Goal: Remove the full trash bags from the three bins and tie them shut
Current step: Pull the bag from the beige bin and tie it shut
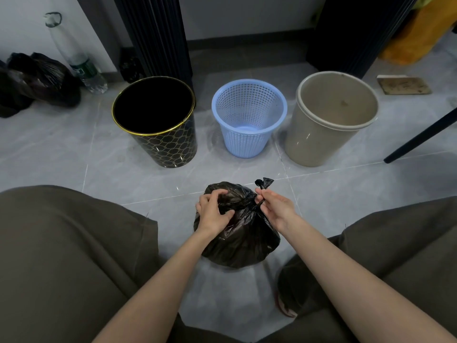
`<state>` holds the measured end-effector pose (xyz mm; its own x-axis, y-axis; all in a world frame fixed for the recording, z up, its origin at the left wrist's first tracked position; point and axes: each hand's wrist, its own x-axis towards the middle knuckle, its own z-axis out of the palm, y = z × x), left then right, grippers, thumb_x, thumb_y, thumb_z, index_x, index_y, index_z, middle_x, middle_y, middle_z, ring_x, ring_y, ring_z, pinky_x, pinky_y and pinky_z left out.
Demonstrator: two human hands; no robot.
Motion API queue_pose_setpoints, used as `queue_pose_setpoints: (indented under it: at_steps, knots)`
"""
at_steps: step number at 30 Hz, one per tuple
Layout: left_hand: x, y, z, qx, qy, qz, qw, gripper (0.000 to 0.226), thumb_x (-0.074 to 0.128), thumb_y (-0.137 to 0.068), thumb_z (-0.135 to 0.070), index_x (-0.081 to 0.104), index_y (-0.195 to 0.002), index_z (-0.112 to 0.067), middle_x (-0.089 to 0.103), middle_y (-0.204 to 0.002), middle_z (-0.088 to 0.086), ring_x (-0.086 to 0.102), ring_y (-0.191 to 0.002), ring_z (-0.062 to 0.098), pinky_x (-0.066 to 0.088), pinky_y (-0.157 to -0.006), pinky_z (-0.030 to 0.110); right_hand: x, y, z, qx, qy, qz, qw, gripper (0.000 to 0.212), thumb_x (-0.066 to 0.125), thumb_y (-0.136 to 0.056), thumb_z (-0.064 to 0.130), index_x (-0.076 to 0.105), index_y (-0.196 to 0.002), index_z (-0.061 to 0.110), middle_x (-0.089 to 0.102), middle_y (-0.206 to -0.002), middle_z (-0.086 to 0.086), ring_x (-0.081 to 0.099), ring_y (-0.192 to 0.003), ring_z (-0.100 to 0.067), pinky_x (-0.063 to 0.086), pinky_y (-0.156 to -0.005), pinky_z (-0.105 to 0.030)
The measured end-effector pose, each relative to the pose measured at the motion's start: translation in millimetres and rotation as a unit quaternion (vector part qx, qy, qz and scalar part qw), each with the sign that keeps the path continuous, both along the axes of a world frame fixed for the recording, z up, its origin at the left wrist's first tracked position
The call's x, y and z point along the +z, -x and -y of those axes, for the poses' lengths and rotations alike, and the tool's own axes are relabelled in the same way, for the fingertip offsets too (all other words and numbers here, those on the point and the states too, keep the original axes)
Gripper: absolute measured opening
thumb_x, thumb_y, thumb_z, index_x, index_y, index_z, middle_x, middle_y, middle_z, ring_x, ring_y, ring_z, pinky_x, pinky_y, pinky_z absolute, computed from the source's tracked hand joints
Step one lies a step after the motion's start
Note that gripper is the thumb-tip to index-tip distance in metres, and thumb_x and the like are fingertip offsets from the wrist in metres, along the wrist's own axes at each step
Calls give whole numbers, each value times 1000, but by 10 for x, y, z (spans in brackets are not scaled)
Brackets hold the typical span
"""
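Head view: left hand (pixel 214 211) grips bulging black bag (pixel 243 243), right hand (pixel 274 206) pinches its twisted tail (pixel 264 183).

No text is legible; the green label on the bottle (pixel 82 69) is blurred.

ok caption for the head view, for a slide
Left hand and right hand tie a black trash bag before the black bin, blue basket and beige bin.

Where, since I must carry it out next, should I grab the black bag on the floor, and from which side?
I'd take the gathered neck of the black bag, just below the tail that the right hand pinches, coming from above. The plastic narrows to one strand there; the body below bulges, slack and wide.
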<state>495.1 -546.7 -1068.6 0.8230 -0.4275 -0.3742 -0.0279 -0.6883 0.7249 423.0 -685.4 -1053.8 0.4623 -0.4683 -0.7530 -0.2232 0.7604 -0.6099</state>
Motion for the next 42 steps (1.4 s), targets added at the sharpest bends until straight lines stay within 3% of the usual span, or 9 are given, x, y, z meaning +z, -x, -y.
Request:
queue_pose_setpoints:
  at_steps: [6, 9, 14, 17, 22, 27, 30, 34, 42]
  knots:
    - [-156, -25, 9, -65, -32, 81, 994, 27, 60, -88, -31, 64, -113, -19, 49, -109, 6, 35, -113, 23, 25, -96, 20, 8, -5, -19, -2, -10, 5, 1000, 25, 56, -93, 8, 57, -117, 4, 68, -78, 2, 61, -71, -7, 45, -59, -13]
    - [-182, -98, 2, -76, 2, 117, 990, 23, 58, -90, -29, 72, -84, -12, 62, -88, 1, 51, -96, 17, 34, -87, 23, 4, 4, -6, -8, -12, 4, 1000, 23, 54, -94, 7, 56, -116, 4, 67, -85, 0, 61, -72, -7, 47, -54, -12]
    - [26, -100, 69, 79, 177, -19, 981, 26, 50, -95, -19, 72, -87, -9, 71, -83, 0, 63, -81, -1, 44, -83, 11, -29, -8, 28, -22, -3, -7, 1000, 10, 54, -93, 5, 61, -99, 2, 66, -80, -2, 55, -62, -8, 49, -51, -10]
    - [76, -116, 105, 60, 185, -14, 981, 29, 45, -97, -19, 69, -84, -10, 65, -66, -3, 57, -63, -11, 40, -71, 1, -96, -9, 27, 12, 52, -37, 998, 15, 59, -90, 7, 66, -99, -1, 63, -68, -1, 54, -61, -9, 49, -67, -16]
    - [78, -66, 171, -55, 163, 28, 985, 30, 43, -98, -20, 66, -78, -15, 54, -57, -8, 53, -60, -3, 40, -70, 10, -131, -3, -24, 103, 193, -69, 973, 6, 65, -85, 11, 69, -84, 8, 73, -77, -7, 55, -55, -11, 52, -71, -26]
    - [172, -49, 278, -18, 239, -109, 965, 36, 43, -98, -15, 61, -66, -15, 65, -70, -8, 64, -76, 8, 45, -85, 25, -140, 67, -18, 150, 240, -89, 955, 7, 64, -85, 11, 70, -82, 9, 71, -71, -4, 54, -50, -6, 48, -59, -19]
    - [209, -37, 298, 6, 284, -244, 927, 31, 39, -99, -17, 63, -81, -11, 50, -54, -11, 56, -57, 3, 43, -80, 25, -177, 105, 3, 144, 218, -100, 960, 7, 64, -85, 10, 70, -81, 9, 71, -70, -3, 53, -48, -5, 46, -55, -17]
    - [227, -2, 296, -126, 149, -96, 976, 33, 42, -98, -17, 64, -74, -16, 41, -55, -10, 45, -47, -5, 38, -60, 8, -122, 113, -6, 116, 183, -73, 973, 7, 65, -84, 7, 71, -81, 7, 69, -65, -2, 52, -45, -6, 43, -45, -12]
    - [104, 44, 259, -239, 4, 52, 970, 34, 40, -98, -22, 50, -66, -19, 49, -59, -4, 49, -65, 18, 29, -61, 24, -69, 81, -45, 179, 228, -49, 956, 31, 58, -81, 0, 65, -55, 15, 58, -49, 1, 50, -47, -4, 38, -45, -10]
